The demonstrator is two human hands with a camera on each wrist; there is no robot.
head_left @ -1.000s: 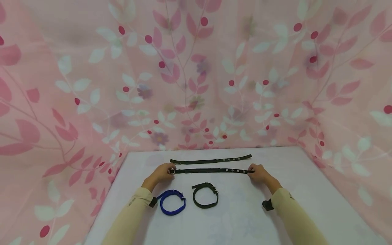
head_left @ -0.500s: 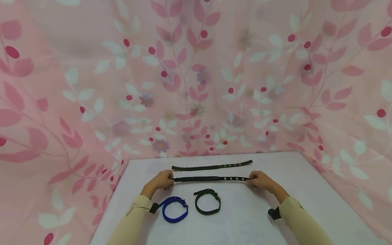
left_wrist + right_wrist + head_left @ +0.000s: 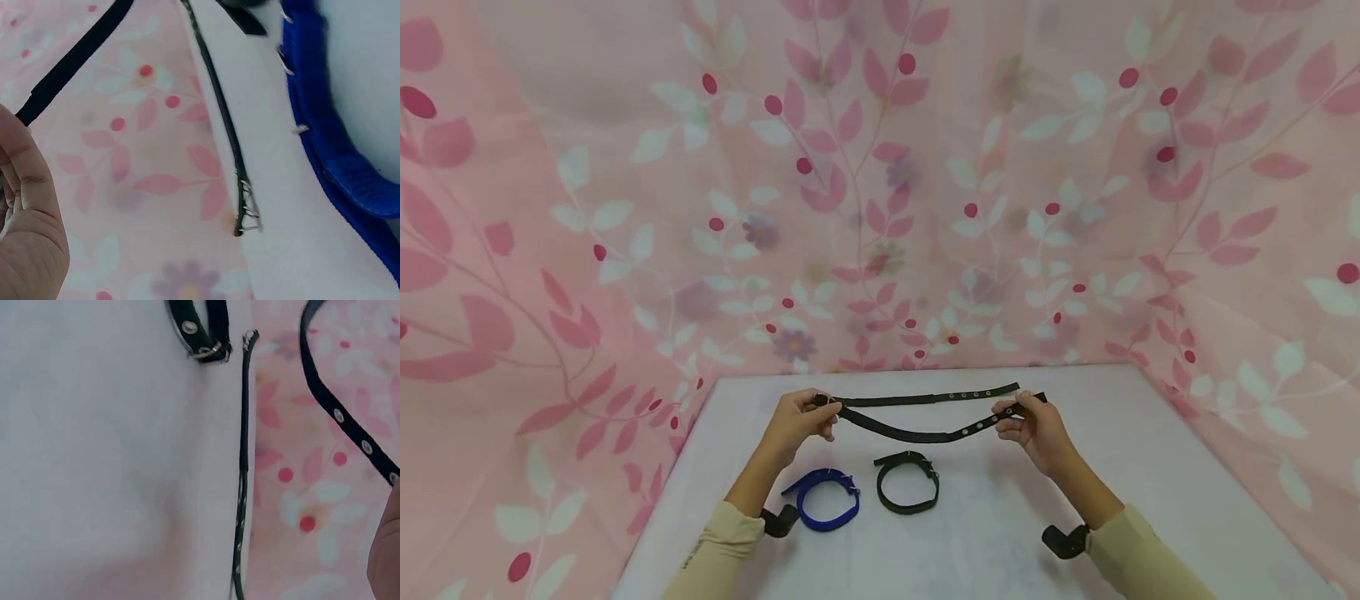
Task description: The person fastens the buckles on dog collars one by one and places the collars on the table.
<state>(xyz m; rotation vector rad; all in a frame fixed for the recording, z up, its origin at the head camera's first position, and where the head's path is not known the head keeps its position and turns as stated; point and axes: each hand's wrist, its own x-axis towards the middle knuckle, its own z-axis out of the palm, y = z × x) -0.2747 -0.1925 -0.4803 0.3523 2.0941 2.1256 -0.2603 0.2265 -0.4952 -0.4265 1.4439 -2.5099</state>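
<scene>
The step in hand appears to be the raising and handling of a long, flat black strap with round metal eyelets [image 3: 910, 435], which hangs above the white tabletop [image 3: 985, 542] between the two hands. The left hand [image 3: 796, 427] pinches one end between thumb and fingers; the right hand [image 3: 1037, 435] pinches the eyelet end, whose dark tip projects past the fingers. Between these two grips the strap sags in a shallow curve, so it is under little tension. Any metal fitting at the left-hand end is mostly covered by the fingers and too small to confirm. A second long, dark strap with silvery eyelets [image 3: 895, 401] lies extended along the far part of the tabletop, behind the held one, with wire-like metal fittings [image 3: 249, 209] at its left end. Nearer the person, and well apart from the hands, lie two buckled loops: a bright blue fabric loop [image 3: 307, 81] on the left and a dark green loop [image 3: 907, 509] just beside it, each with a free tail. Judging by these two loops, the held strap has yet to be formed into a ring. If that is the intended form, the next move calls for bringing both ends together, aligning the eyelet end with the opposite end, and feeding it through without twisting the band. Maintain a firm pinch at both ends; a slack strap can rotate and misalign its eyelets.
</scene>
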